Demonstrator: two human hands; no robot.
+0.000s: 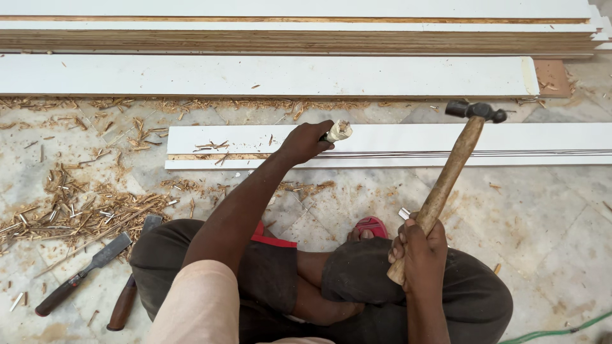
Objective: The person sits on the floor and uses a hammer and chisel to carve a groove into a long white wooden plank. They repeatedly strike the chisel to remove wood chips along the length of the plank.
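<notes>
Pale stone tile floor [542,223], stained, evenly lit. Wood shavings [83,213] piled at its left. White laminated boards [268,75] lie beyond the shavings, more stacked behind [299,28]. Green hose [561,331] crosses the floor's near-right corner.

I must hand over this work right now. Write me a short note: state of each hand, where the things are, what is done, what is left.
Left hand: closed around a chisel, its battered handle end up, set on the near white board.
Right hand: grips the wooden hammer low on the handle, head raised beside the chisel, not touching it.
Things: the board lies on the floor in front of the crossed legs. Two spare chisels lie at the left, by the knee.
Done: a groove runs along the board's near edge; chips are scattered to the left.
Left: cannot tell how much cutting remains; the chisel tip is hidden.
</notes>
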